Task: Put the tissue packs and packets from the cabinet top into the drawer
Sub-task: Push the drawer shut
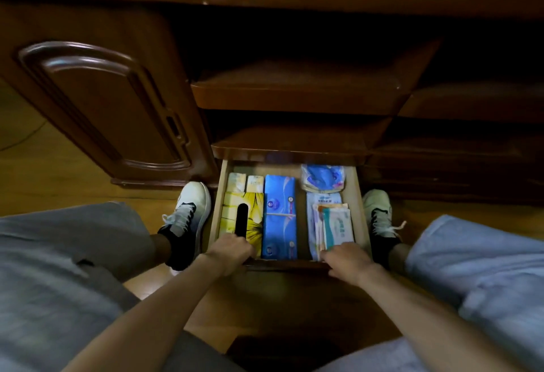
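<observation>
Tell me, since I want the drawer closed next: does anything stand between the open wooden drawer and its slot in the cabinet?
Nothing visible does. The light wooden drawer is pulled out with the packs lying flat below its rim. The left hand and right hand both rest at its front edge; the slot behind is dark.

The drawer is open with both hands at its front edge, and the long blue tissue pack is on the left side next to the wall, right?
Not quite. The head view shows the blue tissue pack in the middle of the drawer; the yellow tissue box lies on the left. The left hand and right hand are at the front edge.
</observation>
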A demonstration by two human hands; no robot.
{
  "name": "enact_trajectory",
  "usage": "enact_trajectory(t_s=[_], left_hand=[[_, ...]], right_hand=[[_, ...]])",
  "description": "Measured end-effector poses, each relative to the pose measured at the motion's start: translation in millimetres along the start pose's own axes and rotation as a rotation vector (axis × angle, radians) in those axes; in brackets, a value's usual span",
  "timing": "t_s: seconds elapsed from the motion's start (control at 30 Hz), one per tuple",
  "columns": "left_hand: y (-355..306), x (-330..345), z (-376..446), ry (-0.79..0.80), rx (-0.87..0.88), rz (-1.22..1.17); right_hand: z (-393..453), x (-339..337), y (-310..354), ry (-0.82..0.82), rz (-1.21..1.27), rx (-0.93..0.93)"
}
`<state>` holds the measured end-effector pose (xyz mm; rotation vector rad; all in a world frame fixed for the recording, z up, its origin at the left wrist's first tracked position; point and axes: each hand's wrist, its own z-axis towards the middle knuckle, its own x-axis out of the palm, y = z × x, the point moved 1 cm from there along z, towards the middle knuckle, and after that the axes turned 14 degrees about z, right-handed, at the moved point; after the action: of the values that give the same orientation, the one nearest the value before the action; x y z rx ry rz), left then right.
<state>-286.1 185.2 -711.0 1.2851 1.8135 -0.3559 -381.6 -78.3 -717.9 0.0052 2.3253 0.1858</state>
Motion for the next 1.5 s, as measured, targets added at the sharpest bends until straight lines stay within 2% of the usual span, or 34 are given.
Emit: enact_trajectory(t_s=[0.23, 0.47, 0.57, 0.73, 0.93, 1.07, 1.17, 1.23, 1.27, 1.3, 1.33, 1.37, 1.4, 1.43, 1.5], left_hand=[[15.9, -5.1, 2.1, -0.069, -0.107, -0.011], [28.8, -3.9, 16.9, -0.122, -0.266, -0.028], [20.3, 0.6, 23.6, -0.124, -0.301, -0.076], [28.2, -2.7, 34.5, -0.192, -0.317, -0.088], [29.9, 11.9, 46.4, -0.243, -0.41, -0.184], [31.8, 19.5, 53.1, -0.246, -0.44, -0.272], [29.6, 28.1, 47.5, -0.337, -0.575, -0.329], [20.8, 32.0, 36.9, -0.405, -0.849, -0.552], [15.2, 29.4, 32.0, -0.412, -1.019, -0.815], [8.3, 26.1, 30.3, -0.432, -1.159, -1.17], [0.9, 21.5, 31.7, -0.44, -1.227, -1.542], [-5.9, 15.0, 35.3, -0.435, -1.216, -1.861], [-12.1, 7.3, 39.1, -0.428, -1.157, -2.113], [-15.3, 1.6, 42.8, -0.433, -1.1, -2.278], [-15.7, -0.3, 47.3, -0.47, -1.108, -2.363]], right_hand=[[-7.3, -23.8, 2.2, -0.073, -0.038, 0.027], [11.4, -33.1, -5.8, -0.177, 0.087, 0.108], [21.0, -27.4, -11.1, -0.196, 0.151, 0.155], [31.1, -36.7, -28.9, -0.229, 0.116, 0.134], [45.3, -24.1, -28.1, -0.377, 0.155, 0.161], [52.6, -18.0, -32.1, -0.415, 0.373, 0.227], [48.5, -9.0, -41.2, -0.502, 0.429, 0.239], [41.8, 3.4, -47.7, -0.675, 0.459, 0.279], [38.5, 9.0, -47.6, -0.784, 0.587, 0.329], [36.2, 14.2, -43.8, -0.906, 0.799, 0.406], [36.1, 21.1, -37.3, -1.037, 1.093, 0.503], [37.1, 27.2, -28.4, -1.143, 1.432, 0.603], [40.2, 30.4, -18.2, -1.182, 1.765, 0.68], [45.5, 31.1, -9.9, -1.136, 2.052, 0.714], [56.1, 26.3, -2.7, -0.901, 2.45, 0.684]])
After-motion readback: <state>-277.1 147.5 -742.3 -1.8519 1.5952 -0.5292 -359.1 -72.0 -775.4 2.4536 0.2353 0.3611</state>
